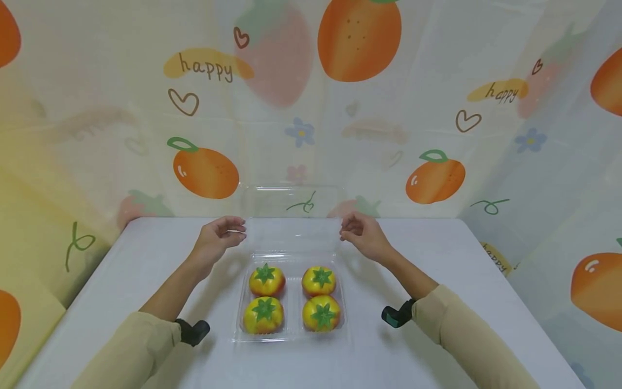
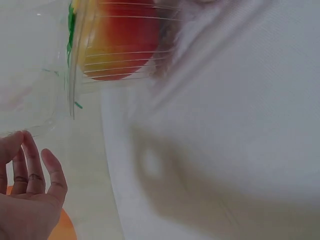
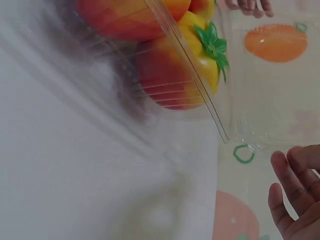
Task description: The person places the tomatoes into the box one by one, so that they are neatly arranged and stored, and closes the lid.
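A clear plastic clamshell box (image 1: 293, 316) stands on the table with its lid (image 1: 291, 237) raised at the back. Inside sit several yellow-and-red fruits with green star-shaped tops, in two columns beside a middle ridge; one is the front left fruit (image 1: 254, 316). My left hand (image 1: 216, 240) pinches the lid's left edge between thumb and index finger, its other fingers loosely bent. On the opposite side, my right hand (image 1: 366, 236) pinches the lid's right edge the same way. Both wrist views show the fingertips meeting at the clear rim, which is hard to make out.
The white tabletop (image 1: 413, 356) surrounds the box. Behind it hangs a curtain (image 1: 272, 140) printed with oranges, strawberries and hearts. A small black wrist device (image 1: 194, 332) sits at the left sleeve, and another black wrist device (image 1: 398, 313) at the right sleeve.
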`<state>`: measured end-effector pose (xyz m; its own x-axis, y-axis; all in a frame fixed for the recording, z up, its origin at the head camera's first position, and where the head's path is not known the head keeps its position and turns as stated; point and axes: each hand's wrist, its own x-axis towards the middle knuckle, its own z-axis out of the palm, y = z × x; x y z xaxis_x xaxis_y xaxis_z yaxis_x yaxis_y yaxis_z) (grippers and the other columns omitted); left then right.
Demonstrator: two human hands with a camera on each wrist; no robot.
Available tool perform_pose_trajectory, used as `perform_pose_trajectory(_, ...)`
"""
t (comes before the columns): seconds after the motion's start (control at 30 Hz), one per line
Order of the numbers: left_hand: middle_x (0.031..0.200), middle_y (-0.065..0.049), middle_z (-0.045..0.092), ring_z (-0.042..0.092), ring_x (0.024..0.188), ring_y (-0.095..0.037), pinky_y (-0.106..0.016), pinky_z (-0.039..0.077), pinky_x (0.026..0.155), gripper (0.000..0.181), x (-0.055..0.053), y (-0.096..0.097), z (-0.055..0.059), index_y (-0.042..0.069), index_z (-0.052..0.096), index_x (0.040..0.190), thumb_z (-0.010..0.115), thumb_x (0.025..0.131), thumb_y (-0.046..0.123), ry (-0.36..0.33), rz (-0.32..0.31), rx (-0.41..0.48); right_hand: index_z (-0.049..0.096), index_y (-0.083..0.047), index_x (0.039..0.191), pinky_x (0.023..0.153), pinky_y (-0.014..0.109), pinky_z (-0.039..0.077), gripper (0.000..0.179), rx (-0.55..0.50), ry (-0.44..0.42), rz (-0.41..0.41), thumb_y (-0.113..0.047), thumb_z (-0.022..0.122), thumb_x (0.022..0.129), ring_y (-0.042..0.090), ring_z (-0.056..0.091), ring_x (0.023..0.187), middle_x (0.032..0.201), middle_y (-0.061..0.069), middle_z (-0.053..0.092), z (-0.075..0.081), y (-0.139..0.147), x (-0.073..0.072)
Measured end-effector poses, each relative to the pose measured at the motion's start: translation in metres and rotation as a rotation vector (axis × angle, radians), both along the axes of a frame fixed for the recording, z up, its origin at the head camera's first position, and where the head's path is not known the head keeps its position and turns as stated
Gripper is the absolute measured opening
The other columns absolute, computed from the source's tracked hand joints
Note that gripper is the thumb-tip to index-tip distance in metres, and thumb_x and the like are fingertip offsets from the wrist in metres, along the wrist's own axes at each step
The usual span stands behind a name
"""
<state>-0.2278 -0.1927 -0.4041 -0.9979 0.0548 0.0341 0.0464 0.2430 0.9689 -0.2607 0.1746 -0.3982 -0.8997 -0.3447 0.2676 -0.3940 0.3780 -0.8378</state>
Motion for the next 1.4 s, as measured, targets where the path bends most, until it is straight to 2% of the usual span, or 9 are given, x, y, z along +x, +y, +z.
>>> perform_pose_trajectory(0.13,0.112,-0.021,0.063,0.065,0.092,-0.01,-0.016,0.053,0.084,0.029,0.002,0.0,-0.001,-0.007,0.057,0.12,0.066,0.094,0.001,0.044,-0.017,-0.004,0.06,0.005,0.095,0.077,0.032,0.057,0.01,0.031,0.05,0.018,0.01,0.066,0.088,0.031,0.067,0.084,0.09,0.02,0.066,0.006,0.001,0.007)
perform_pose_trajectory(0.23,0.107,-0.018,0.065,0.065,0.092,-0.014,-0.016,0.053,0.084,0.024,0.004,-0.002,-0.002,-0.006,0.06,0.115,0.067,0.093,0.001,0.079,-0.04,-0.042,0.061,0.002,0.094,0.078,0.034,0.056,0.009,0.073,0.095,0.03,0.007,0.067,0.089,0.028,0.067,0.086,0.09,0.015,0.066,0.006,0.003,0.012)
perform_pose_trajectory(0.4,0.104,-0.016,0.067,0.065,0.095,-0.024,-0.017,0.053,0.085,0.015,0.011,-0.006,-0.003,-0.001,0.064,0.106,0.068,0.093,0.002,0.143,-0.096,-0.117,0.062,-0.007,0.092,0.076,0.035,0.056,0.009,0.151,0.15,0.037,0.0,0.068,0.091,0.02,0.069,0.089,0.09,0.006,0.068,0.002,0.008,0.02)
perform_pose_trajectory(0.53,0.101,-0.017,0.067,0.064,0.094,-0.023,-0.018,0.053,0.085,0.01,0.017,-0.009,-0.005,-0.001,0.066,0.1,0.069,0.091,-0.002,0.188,-0.151,-0.124,0.064,-0.006,0.092,0.076,0.037,0.057,0.006,0.201,0.184,0.048,0.0,0.068,0.091,0.019,0.069,0.089,0.09,0.006,0.07,0.002,0.009,0.027)
perform_pose_trajectory(0.73,0.1,-0.019,0.067,0.066,0.093,-0.019,-0.023,0.055,0.085,0.01,0.024,-0.01,-0.006,-0.004,0.067,0.098,0.068,0.089,-0.008,0.181,-0.168,-0.146,0.066,-0.003,0.094,0.076,0.036,0.058,0.008,0.233,0.211,0.071,0.003,0.068,0.089,0.019,0.068,0.09,0.094,0.006,0.073,0.001,0.01,0.035)
perform_pose_trajectory(0.9,0.099,-0.016,0.066,0.064,0.094,-0.021,-0.028,0.056,0.086,0.01,0.031,-0.011,-0.006,-0.005,0.067,0.098,0.069,0.088,-0.007,0.184,-0.177,-0.185,0.064,-0.007,0.088,0.076,0.036,0.058,0.012,0.243,0.209,0.097,0.005,0.068,0.088,0.016,0.067,0.088,0.092,0.002,0.072,-0.001,0.013,0.04)
perform_pose_trajectory(1.0,0.099,-0.014,0.066,0.063,0.094,-0.023,-0.029,0.057,0.084,0.009,0.036,-0.013,-0.006,-0.005,0.067,0.096,0.069,0.088,-0.008,0.202,-0.193,-0.196,0.064,-0.008,0.089,0.078,0.038,0.058,0.016,0.262,0.211,0.111,0.007,0.068,0.086,0.016,0.065,0.089,0.092,0.005,0.071,-0.003,0.014,0.043)
perform_pose_trajectory(1.23,0.1,-0.005,0.071,0.062,0.099,-0.024,-0.032,0.056,0.078,0.017,0.049,-0.015,-0.004,0.009,0.073,0.084,0.07,0.086,-0.008,0.322,-0.186,-0.387,0.069,-0.006,0.101,0.08,0.042,0.057,0.017,0.347,0.253,0.156,0.005,0.064,0.089,0.021,0.064,0.097,0.104,0.006,0.071,-0.005,0.02,0.061)
perform_pose_trajectory(1.4,0.101,0.003,0.069,0.062,0.098,-0.02,-0.031,0.055,0.075,0.017,0.061,-0.02,-0.003,0.012,0.075,0.092,0.069,0.089,-0.004,0.308,-0.271,-0.453,0.073,-0.01,0.101,0.085,0.045,0.056,0.021,0.406,0.24,0.177,0.004,0.06,0.091,0.02,0.065,0.1,0.105,-0.001,0.071,-0.001,0.028,0.07)
